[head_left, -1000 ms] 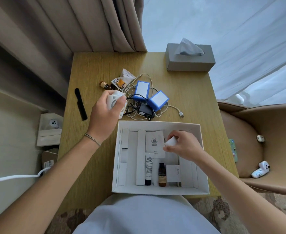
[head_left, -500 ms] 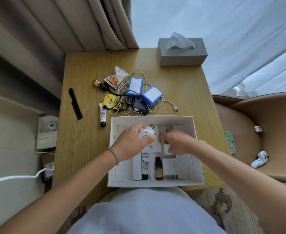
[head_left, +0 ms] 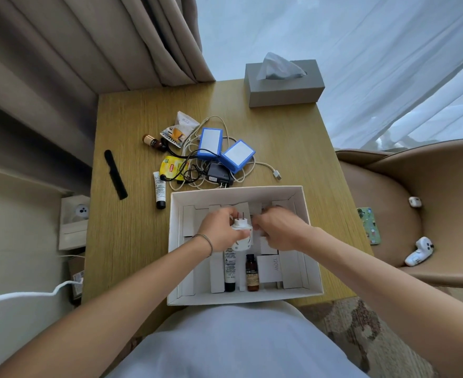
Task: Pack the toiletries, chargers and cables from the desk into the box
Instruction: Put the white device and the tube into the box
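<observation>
Oak-grain wooden counter [head_left: 132, 137] is carrying the open white cardboard box [head_left: 311, 241] at its near edge, and a tangle of white and black cables [head_left: 197, 170] with two blue-edged rectangular chargers [head_left: 210, 141] is lying just beyond it. Both hands are working inside the box: the left hand [head_left: 219, 230] is gripping a round white plug adapter [head_left: 241, 233], its long axis running roughly upright with the two metal prongs pointing up and away from the person. The right hand [head_left: 276, 229] is curling over something white beside it; what it is pinching I cannot tell. Prongs could be snagging the cardboard dividers if the adapter is pushed down crooked.
</observation>
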Demonstrator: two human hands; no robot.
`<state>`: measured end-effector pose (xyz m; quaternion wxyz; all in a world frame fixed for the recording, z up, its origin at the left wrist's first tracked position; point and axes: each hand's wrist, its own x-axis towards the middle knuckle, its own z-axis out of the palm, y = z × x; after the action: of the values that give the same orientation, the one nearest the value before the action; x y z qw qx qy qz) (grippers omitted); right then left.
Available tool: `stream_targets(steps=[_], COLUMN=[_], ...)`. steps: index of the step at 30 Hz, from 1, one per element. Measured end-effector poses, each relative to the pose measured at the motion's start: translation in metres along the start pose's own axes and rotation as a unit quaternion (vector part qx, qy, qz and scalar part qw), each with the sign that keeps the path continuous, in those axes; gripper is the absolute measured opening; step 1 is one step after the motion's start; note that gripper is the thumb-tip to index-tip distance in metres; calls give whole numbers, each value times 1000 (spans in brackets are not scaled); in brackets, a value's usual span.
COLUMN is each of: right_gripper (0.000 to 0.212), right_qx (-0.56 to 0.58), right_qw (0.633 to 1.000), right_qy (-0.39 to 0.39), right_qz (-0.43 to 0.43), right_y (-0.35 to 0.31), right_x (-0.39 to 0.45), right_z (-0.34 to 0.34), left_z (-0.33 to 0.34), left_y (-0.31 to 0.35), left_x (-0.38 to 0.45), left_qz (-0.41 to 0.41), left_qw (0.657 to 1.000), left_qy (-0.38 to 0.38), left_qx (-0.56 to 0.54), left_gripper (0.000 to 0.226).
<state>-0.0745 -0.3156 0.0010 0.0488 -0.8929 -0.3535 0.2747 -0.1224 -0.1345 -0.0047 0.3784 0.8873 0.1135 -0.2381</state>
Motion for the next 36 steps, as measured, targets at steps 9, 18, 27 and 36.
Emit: stream_targets(steps=[9, 18, 27, 36], right_gripper=[30, 33, 25, 23], right_qx=[60, 66, 126, 168], right_qw=[989, 984, 959, 943], right_qy=[132, 157, 248, 284], right_qz=[24, 53, 52, 52], right_y=[1, -2, -10, -25], right_x=[-18, -23, -13, 31], right_z=[-5, -9, -36, -90], left_z=[23, 30, 0, -93], left_y=[10, 6, 15, 17], left_x=[25, 30, -1, -8], left_qz=[-16, 0, 80, 153], left_qw=[996, 995, 993, 967], left_qy=[-53, -8, 42, 202], left_qx=[71, 102, 74, 16], left_gripper=[45, 49, 35, 18])
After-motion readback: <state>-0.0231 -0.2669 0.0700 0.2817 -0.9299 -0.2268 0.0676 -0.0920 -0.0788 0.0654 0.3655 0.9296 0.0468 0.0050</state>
